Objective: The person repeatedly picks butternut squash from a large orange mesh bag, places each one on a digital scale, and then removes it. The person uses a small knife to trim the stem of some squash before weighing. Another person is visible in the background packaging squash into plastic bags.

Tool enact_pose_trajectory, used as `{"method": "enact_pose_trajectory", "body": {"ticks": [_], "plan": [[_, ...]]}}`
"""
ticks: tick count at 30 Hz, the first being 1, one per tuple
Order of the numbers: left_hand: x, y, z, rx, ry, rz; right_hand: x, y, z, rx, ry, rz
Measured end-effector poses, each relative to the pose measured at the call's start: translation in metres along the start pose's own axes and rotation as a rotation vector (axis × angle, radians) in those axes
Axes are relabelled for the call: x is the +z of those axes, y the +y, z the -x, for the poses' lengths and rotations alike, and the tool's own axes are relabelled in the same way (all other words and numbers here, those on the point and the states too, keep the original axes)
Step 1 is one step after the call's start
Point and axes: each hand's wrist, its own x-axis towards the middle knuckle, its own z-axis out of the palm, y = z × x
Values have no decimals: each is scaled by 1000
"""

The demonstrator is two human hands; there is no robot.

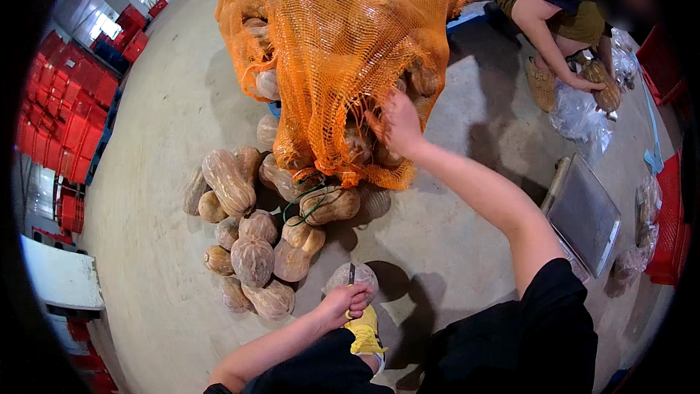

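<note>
A large orange mesh sack (350, 38) full of squashes stands before me, torn at its front. My right hand (400, 123) is at the tear, fingers apart beside the frayed strands; its slight blur hides whether it touches them. My left hand (348, 302) is closed around a small cutting tool (352, 273) with a dark blade and a bit of yellow handle showing; whether it is a knife or scissors is unclear. Below that hand is a round squash (336, 279), near my yellow shoe (363, 334). Loose butternut-type squashes (229, 180) lie heaped on the floor, left of centre.
At the upper right a co-worker (563, 16) bends over clear plastic bags (579, 115), holding a squash (601, 85). A platform scale (585, 210) sits right of my arm. Red crates (71, 104) are stacked along the left; another red crate (668, 224) stands far right.
</note>
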Motion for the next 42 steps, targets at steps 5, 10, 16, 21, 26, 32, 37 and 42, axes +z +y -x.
{"method": "enact_pose_trajectory", "body": {"ticks": [5, 10, 16, 21, 26, 32, 37, 42], "plan": [[6, 7, -6, -11, 0, -16, -38, 39, -49, 3, -122, 549], [1, 8, -5, -19, 39, 1, -27, 22, -86, 67, -766, 975], [7, 15, -11, -25, -1, -53, -10, 60, -100, 224, -972, 1071], [-6, 5, 1, -14, 40, -31, -13, -1, -47, 158, -822, 999], [-4, 1, -7, 11, 36, -34, 0, 38, -26, 49, -607, 927], [17, 5, -20, 25, -110, -94, -5, 67, -41, 147, -645, 902], [11, -6, -8, 39, -59, -96, -45, -4, -29, 262, -538, 886], [-4, -16, 3, 42, -4, -31, -98, -31, -18, 439, -278, 367]]}}
